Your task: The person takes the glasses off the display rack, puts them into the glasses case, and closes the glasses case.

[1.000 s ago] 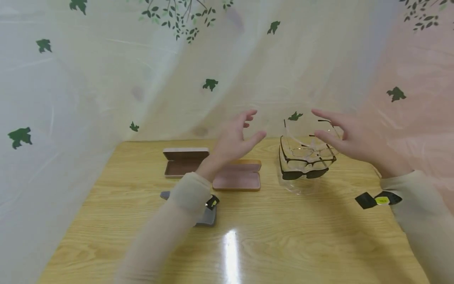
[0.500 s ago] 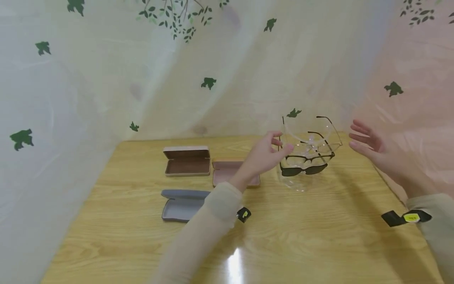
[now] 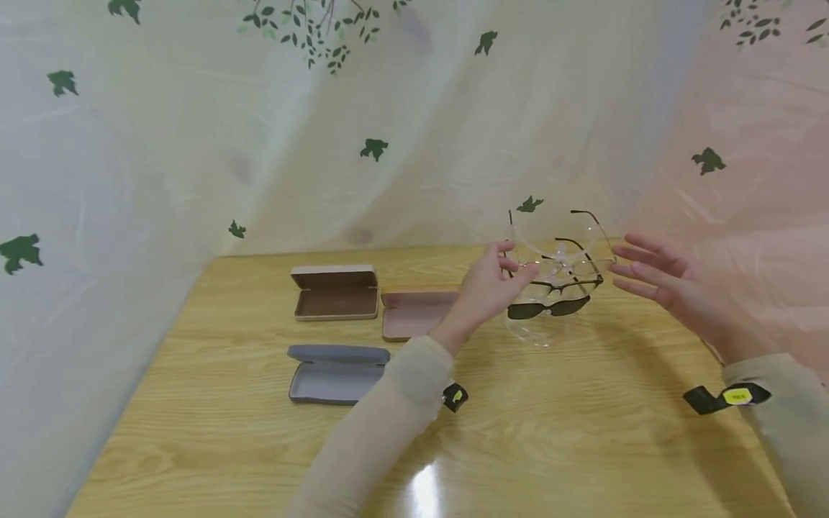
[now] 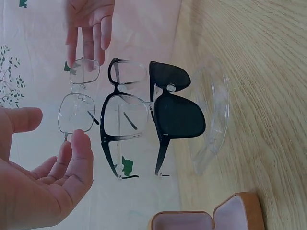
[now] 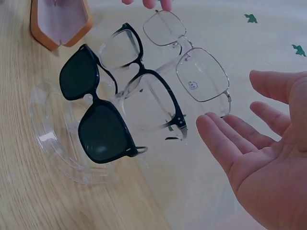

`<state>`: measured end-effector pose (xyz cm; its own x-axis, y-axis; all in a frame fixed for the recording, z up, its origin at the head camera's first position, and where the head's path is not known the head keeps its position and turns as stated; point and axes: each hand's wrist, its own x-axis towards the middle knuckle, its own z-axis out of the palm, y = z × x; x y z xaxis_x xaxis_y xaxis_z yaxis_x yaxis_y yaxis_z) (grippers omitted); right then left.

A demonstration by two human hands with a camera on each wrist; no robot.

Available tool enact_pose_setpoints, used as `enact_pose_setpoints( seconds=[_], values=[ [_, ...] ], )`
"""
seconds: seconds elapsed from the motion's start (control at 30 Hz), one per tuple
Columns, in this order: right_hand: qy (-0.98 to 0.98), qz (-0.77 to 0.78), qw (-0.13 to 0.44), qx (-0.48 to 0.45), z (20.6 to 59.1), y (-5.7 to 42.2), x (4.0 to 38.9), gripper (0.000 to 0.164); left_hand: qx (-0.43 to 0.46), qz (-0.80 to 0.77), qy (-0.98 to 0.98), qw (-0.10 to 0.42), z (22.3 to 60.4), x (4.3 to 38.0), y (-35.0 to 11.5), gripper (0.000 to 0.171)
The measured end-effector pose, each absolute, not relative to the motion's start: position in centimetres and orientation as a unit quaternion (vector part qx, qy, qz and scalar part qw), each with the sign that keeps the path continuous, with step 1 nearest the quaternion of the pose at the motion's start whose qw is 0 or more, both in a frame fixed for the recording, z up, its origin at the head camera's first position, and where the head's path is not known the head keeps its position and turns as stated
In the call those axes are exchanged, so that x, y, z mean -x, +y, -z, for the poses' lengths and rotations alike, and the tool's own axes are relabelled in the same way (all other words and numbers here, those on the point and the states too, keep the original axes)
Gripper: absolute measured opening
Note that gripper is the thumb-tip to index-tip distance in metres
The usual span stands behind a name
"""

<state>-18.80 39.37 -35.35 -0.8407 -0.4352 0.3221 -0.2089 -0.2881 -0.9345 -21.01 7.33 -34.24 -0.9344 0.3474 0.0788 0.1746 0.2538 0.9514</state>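
While the left hand [image 3: 488, 284] and the right hand [image 3: 673, 280] are framing the wire glasses [image 5: 187, 42] from either end, these are sitting topmost on the clear stand [image 4: 221, 108], above the black glasses [image 5: 141, 69] and the sunglasses [image 4: 175, 108]. The fingers of both hands are standing wide, thumbs spread, gripping nothing; the views are leaving unclear whether fingertips are touching the hinges. The person is probably preparing to take the wire glasses off, so the next move is calling for a light pinch at both ends. Their lenses are facing the person and their temples pointing back toward the curtain [image 3: 414, 108], while the long axis is running left to right between the hands, roughly level. The grey case [image 3: 337, 381] is lying open on the bench [image 3: 550, 446].
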Motion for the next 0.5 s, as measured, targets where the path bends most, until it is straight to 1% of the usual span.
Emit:
enact_pose_setpoints(
  seconds=[0.17, 0.37, 0.5],
  values=[
    [0.580, 0.762, 0.081, 0.277, 35.8, 39.3, 19.0, 0.051, -0.160, -0.603, 0.777, 0.076, 34.6, 21.1, 7.4, 0.058],
    [0.591, 0.764, 0.085, 0.244, 35.9, 39.2, 18.7, 0.048, -0.172, -0.617, 0.765, 0.061, 35.4, 21.2, 7.6, 0.052],
    [0.610, 0.754, 0.083, 0.230, 35.9, 39.1, 18.5, 0.046, -0.160, -0.627, 0.760, 0.066, 35.9, 21.4, 7.6, 0.048]
  ],
)
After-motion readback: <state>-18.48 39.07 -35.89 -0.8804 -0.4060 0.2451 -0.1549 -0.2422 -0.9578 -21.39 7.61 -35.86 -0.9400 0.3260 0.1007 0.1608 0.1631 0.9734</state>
